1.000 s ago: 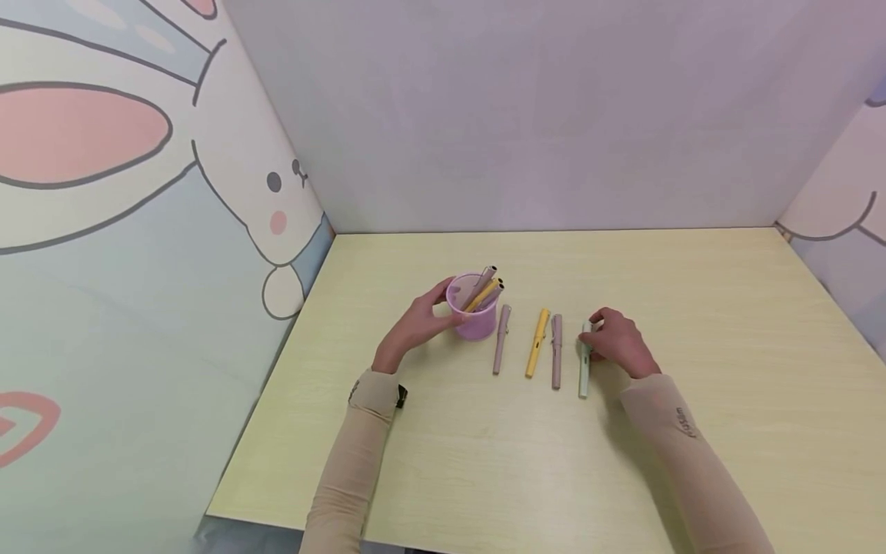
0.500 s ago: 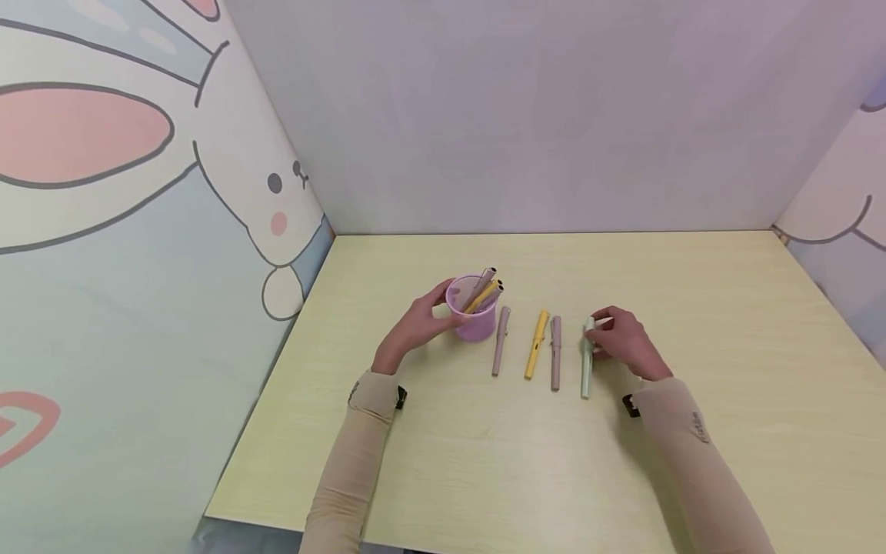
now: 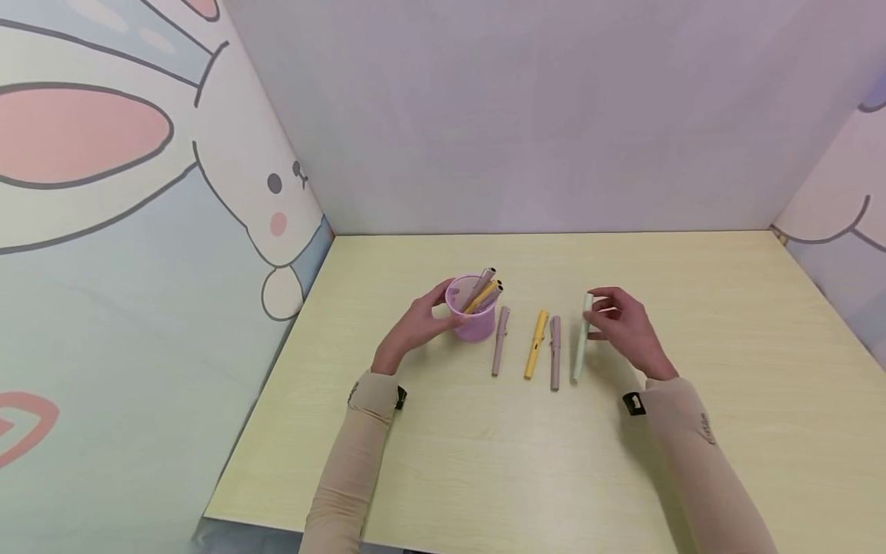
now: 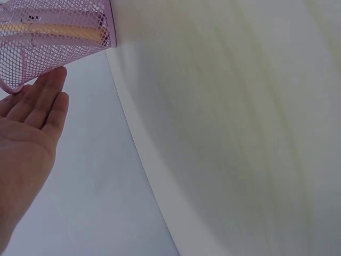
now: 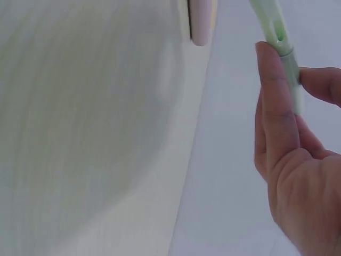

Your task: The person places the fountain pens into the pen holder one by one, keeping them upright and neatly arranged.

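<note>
My left hand (image 3: 418,322) holds a pink-purple mesh pen cup (image 3: 476,331) by its side, thumb in front and fingers behind. The cup stands upright with two mauve pens and a yellow pen (image 4: 80,33) leaning in it. My right hand (image 3: 628,329) pinches a pale green pen (image 3: 579,354) between thumb and fingers. In the right wrist view the green pen (image 5: 270,24) is tilted and raised off the table. To its left lie a mauve pen (image 3: 556,358), a yellow pen (image 3: 535,350) and another mauve pen (image 3: 500,346).
The light wooden table (image 3: 471,454) meets a plain pale wall (image 3: 554,123) at its back edge. On the left stands a wall (image 3: 138,331) with a cartoon rabbit. A black strap piece (image 3: 633,403) shows at my right wrist.
My right hand has taken hold of the pale green pen and lifted it from the table, slightly away from me, tilting it. My left hand and the cup have stayed in place.
</note>
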Available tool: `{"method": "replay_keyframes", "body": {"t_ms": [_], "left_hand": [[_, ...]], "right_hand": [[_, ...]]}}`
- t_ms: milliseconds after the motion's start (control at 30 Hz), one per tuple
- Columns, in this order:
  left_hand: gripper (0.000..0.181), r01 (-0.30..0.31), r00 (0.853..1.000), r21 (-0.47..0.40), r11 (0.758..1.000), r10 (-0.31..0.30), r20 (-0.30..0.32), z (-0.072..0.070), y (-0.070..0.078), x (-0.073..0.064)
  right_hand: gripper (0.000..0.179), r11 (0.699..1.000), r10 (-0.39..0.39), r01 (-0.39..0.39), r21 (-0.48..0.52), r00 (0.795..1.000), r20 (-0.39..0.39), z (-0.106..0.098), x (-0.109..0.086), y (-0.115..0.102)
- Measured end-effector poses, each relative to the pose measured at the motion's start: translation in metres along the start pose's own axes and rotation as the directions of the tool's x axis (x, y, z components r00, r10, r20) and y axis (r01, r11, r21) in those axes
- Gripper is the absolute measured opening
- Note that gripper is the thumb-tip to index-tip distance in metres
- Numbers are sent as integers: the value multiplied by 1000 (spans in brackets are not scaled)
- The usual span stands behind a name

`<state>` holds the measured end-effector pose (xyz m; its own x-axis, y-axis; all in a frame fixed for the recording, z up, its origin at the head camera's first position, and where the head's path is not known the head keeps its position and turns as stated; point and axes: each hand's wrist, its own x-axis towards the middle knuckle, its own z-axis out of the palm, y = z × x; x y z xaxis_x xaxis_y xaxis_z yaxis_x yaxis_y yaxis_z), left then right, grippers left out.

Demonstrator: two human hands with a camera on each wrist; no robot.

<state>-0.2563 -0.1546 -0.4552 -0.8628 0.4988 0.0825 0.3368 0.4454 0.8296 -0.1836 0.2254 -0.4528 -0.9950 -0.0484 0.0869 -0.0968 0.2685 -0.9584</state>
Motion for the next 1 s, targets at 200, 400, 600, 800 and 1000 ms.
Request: {"method": "replay_keyframes", "body": {"t_ms": [200, 400, 600, 800, 1000], "left_hand": [[78, 2, 1000, 0, 1000, -2, 2, 0, 2, -1], [78, -2, 1000, -6, 1000, 2, 2, 0, 3, -2], [78, 1, 1000, 6, 1000, -1, 4, 0, 4, -3], [78, -12, 1000, 4, 1000, 12, 6, 1, 3, -2], [77, -11, 1000, 2, 1000, 11, 5, 0, 3, -2]], "right_hand": [[42, 993, -77, 83, 78, 994, -81, 3, 2, -4], [39, 962, -161, 190, 198, 974, -157, 8, 3, -9], [40, 912, -243, 299, 280, 945, -217, 16, 6, -16], [40, 881, -314, 388, 273, 908, -277, 26, 13, -22], [42, 835, -354, 452, 315, 878, -321, 39, 20, -27]]}}
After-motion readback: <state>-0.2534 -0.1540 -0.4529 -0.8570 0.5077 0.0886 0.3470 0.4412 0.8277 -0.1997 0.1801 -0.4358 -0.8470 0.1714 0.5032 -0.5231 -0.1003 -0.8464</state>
